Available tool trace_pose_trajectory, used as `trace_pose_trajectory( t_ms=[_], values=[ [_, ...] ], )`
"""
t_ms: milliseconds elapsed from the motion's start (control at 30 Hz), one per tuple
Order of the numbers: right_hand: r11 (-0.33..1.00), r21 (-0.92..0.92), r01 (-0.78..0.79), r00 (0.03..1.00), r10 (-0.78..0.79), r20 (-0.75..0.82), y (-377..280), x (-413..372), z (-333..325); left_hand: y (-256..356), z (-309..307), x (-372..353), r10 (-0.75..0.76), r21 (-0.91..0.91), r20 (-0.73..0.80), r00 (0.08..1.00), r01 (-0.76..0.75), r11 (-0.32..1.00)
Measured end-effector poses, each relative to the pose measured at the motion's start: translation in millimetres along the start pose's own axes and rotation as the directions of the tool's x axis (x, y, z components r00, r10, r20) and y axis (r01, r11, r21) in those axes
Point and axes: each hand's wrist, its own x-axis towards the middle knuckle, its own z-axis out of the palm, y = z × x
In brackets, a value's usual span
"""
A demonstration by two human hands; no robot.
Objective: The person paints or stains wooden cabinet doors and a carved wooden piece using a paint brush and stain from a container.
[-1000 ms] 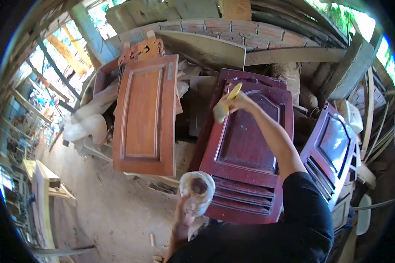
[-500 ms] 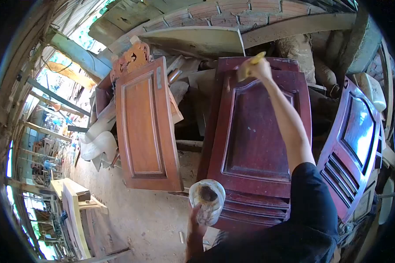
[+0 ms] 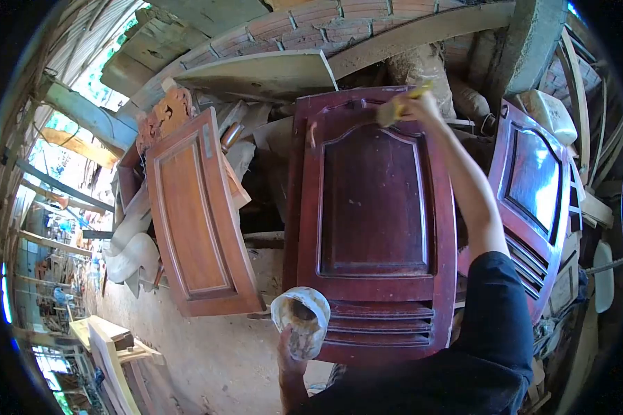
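Near the top of a dark red panelled door (image 3: 374,207), my right hand (image 3: 422,107) is closed around the yellow handle of a paintbrush (image 3: 393,112). The bristles point left, at the door's upper frame; whether they touch it cannot be told. Low in the view, my left hand (image 3: 289,356) grips a whitish, stained container (image 3: 308,339) with dark stuff inside. That container is beside the door's lower left edge, in front of its slats.
A lighter brown door (image 3: 194,214) leans at the left, by a carved wooden piece (image 3: 165,117). At the right stands a glossy red door (image 3: 533,180) near a white plastic can (image 3: 552,116). A wooden bench (image 3: 121,356) is at lower left.
The view has shifted, so the doors appear further left. My right hand has moved the brush rightward along the door's top. My left hand still holds the container.
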Motion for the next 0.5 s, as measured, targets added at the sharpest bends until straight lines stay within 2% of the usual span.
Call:
trace_pose_trajectory(
  t_ms=[33, 67, 100, 133, 200, 267, 300, 333, 367, 400, 467, 500],
  values=[
    [0.999, 0.037, 0.017, 1.000, -0.017, 0.004, 6, 2, -29, -1, -4, 3, -0.002, -0.028, 0.037, 0.999, 0.003, 1.000],
    [0.995, -0.084, 0.053, 0.993, -0.061, -0.102, 5, 2, -50, 0, -7, 6, 0.000, -0.056, 0.074, 0.997, 0.004, 0.998],
    [0.924, -0.374, 0.075, 0.957, -0.172, -0.232, 29, 29, -76, 1, -7, 7, 0.007, -0.097, 0.111, 0.994, 0.004, 0.995],
    [0.820, -0.572, 0.012, 0.940, -0.204, -0.273, 9, 15, -86, 2, -6, 7, 0.007, -0.103, 0.111, 0.994, 0.005, 0.995],
    [0.696, -0.718, 0.004, 0.840, -0.392, -0.375, -16, -2, -80, 3, -4, 6, 0.041, -0.116, 0.177, 0.983, -0.020, 0.993],
    [0.583, -0.810, 0.060, 0.816, -0.496, -0.296, -22, -2, -65, 2, -1, 7, 0.063, -0.103, 0.182, 0.981, -0.045, 0.994],
    [0.650, -0.736, 0.190, 0.874, -0.454, -0.175, -24, -6, -57, 1, -1, 7, 0.084, -0.088, 0.181, 0.980, -0.069, 0.994],
    [0.638, -0.730, 0.245, 0.854, -0.499, -0.149, -11, 2, -50, -1, -3, 8, 0.080, -0.083, 0.182, 0.980, -0.066, 0.994],
    [0.850, -0.485, 0.204, 0.930, -0.323, -0.174, 0, 9, -52, -2, -7, 10, 0.062, -0.078, 0.175, 0.983, -0.049, 0.996],
    [0.975, -0.193, 0.109, 0.981, -0.137, -0.139, 5, 6, -49, -3, -13, 10, 0.045, -0.071, 0.164, 0.985, -0.034, 0.997],
    [0.963, -0.269, 0.020, 0.954, -0.098, -0.282, 3, -4, -68, -8, -27, 15, 0.079, -0.020, 0.150, 0.985, -0.077, 0.997],
    [0.866, -0.496, -0.066, 0.944, -0.108, -0.313, 21, 22, -88, -12, -31, 14, 0.112, 0.022, 0.142, 0.984, -0.116, 0.993]
  ],
)
